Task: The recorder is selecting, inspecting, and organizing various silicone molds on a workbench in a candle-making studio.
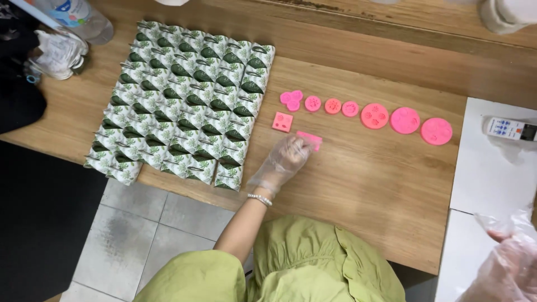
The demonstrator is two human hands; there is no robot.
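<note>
My left hand [282, 163], in a clear plastic glove with a bead bracelet at the wrist, reaches over the wooden table [363, 190]. Its fingertips close on the near end of a flat pink rectangular mould [311, 139]. Just beyond lies a small pink square mould [282, 121]. Behind it runs a row of pink moulds: a flower-shaped one [291, 99], three small round ones [333, 106], then three larger round ones [405, 120]. My right hand [506, 271], also in loose plastic, sits low at the bottom right corner, cut off by the frame edge.
Several green leaf-print paper cone packets [179, 100] lie in a tight grid on the table's left half. A plastic bottle [75, 17] and crumpled gloves [56, 53] are at the far left. A remote control [510, 128] rests on a white surface [492, 173] to the right. Tiled floor [140, 223] lies below.
</note>
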